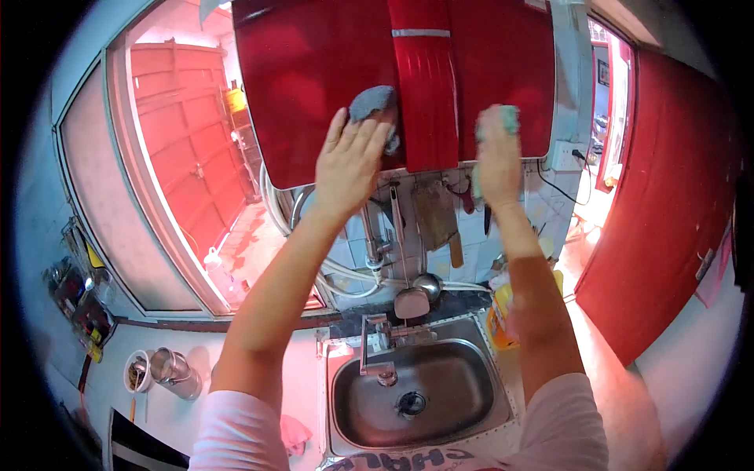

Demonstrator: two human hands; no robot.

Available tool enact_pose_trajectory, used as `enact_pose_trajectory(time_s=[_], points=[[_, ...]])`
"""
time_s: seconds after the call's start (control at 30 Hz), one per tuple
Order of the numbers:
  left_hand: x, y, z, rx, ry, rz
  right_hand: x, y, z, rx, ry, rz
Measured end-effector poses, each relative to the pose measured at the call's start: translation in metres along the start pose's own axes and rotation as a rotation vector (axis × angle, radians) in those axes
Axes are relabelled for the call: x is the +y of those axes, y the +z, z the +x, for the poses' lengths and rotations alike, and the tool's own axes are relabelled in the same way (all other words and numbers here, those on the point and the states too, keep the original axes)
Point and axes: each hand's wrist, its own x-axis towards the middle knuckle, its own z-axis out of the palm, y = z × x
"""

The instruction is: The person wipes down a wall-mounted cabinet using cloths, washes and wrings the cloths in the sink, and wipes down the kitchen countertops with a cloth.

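A large glossy red wall-mounted unit with a ribbed strip down its middle fills the top of the view. My left hand lies against the left part of its front, fingers over a grey cloth pressed to the surface. On the right part, my right hand is slightly blurred and holds a green cloth or sponge; its exact kind is unclear. Both arms are raised above a steel sink with a metal faucet.
Beneath the unit hang a cleaver, a ladle and white hoses. A yellow container stands right of the sink. On the left counter are a metal pot and a white cup. An outlet with a plug is at right.
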Motion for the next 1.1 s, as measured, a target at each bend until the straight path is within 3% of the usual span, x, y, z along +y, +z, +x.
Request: enact_pose_trajectory(time_s=[0.03, 0.1, 0.17, 0.23, 0.43, 0.5, 0.57, 0.7, 0.8, 0.83, 0.9, 1.0, 1.03, 1.1], points=[[-0.015, -0.004, -0.006, -0.002, -0.024, 0.049, 0.024, 0.004, 0.004, 0.092, 0.1, 0.131], [-0.048, -0.02, -0.003, -0.087, -0.251, 0.108, 0.06, 0.005, 0.018, 0.207, 0.223, -0.111], [-0.079, -0.024, 0.007, 0.255, -0.234, 0.097, 0.068, 0.009, 0.038, 0.269, 0.226, -0.104], [-0.093, -0.021, 0.033, 0.271, -0.271, 0.193, 0.059, 0.018, 0.066, 0.328, 0.225, -0.103], [-0.079, -0.004, 0.111, 0.433, -0.135, 0.14, 0.013, 0.024, 0.161, 0.29, -0.011, 0.257], [-0.078, -0.008, 0.105, 0.207, -0.099, -0.008, -0.009, 0.015, 0.178, 0.28, -0.066, 0.46], [-0.066, -0.011, 0.07, 0.127, 0.017, -0.011, -0.04, 0.01, 0.181, 0.228, -0.163, 0.54], [-0.062, -0.021, -0.025, 0.033, 0.075, -0.052, -0.09, -0.002, 0.124, 0.066, -0.316, 0.151], [-0.09, -0.047, -0.056, -0.036, -0.121, 0.037, -0.116, -0.002, 0.098, -0.087, -0.462, 0.16], [-0.1, -0.046, -0.062, 0.096, -0.194, 0.062, -0.124, -0.001, 0.093, -0.156, -0.523, 0.184], [-0.106, -0.043, -0.058, 0.255, -0.39, -0.13, -0.152, 0.009, 0.086, -0.215, -0.597, 0.09], [-0.108, -0.012, -0.047, 0.575, -0.567, -0.417, -0.173, 0.024, 0.128, -0.116, -0.573, 0.152], [-0.103, -0.014, -0.044, 0.514, -0.705, -0.757, -0.175, 0.032, 0.147, -0.072, -0.566, 0.175], [-0.108, -0.021, -0.048, 0.403, -0.816, -0.936, -0.176, 0.038, 0.181, 0.016, -0.46, 0.107]])
